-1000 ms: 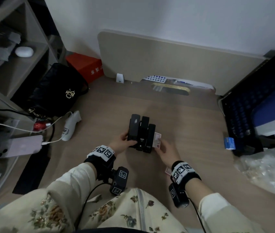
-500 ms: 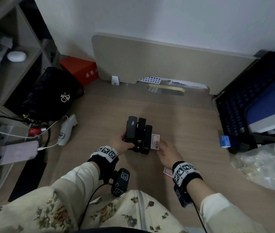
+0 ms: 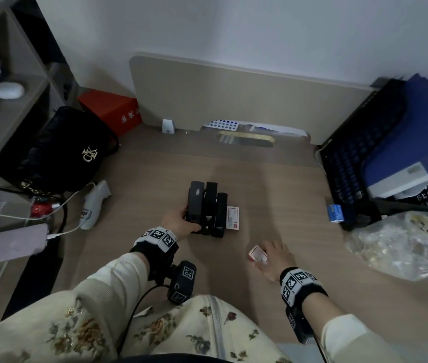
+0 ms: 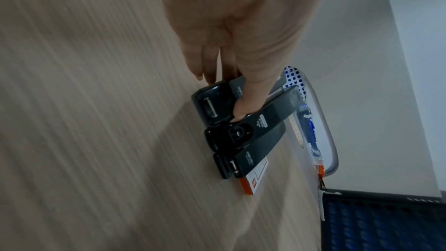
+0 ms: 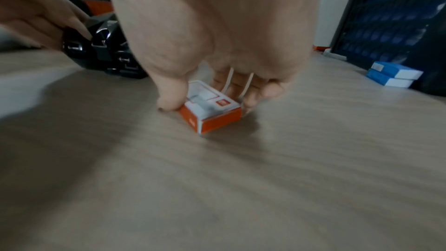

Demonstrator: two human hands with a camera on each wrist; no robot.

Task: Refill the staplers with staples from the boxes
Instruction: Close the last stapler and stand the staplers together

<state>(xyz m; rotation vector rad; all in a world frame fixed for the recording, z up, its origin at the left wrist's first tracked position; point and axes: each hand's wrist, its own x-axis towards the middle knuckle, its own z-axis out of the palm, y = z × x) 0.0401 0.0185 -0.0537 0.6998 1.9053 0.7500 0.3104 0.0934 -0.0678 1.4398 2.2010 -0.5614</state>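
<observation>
Left hand (image 3: 181,218) grips the leftmost stapler (image 3: 194,203); right hand (image 3: 273,258) apparently pinches a staple box (image 5: 212,110) nearby.

Three black staplers (image 3: 207,208) lie on a pale wood-grain desk (image 3: 273,184), and just right of them is a white box with an orange-red end (image 3: 233,217). Nearer than the staplers lies another orange-and-white box (image 5: 212,111), with two blue-and-white boxes (image 5: 392,75) off to their right. Left of the staplers sit a black bag with a gold emblem (image 3: 69,150) and a red box (image 3: 113,108); the sleeves (image 3: 97,305) are cream with a flower print.
</observation>
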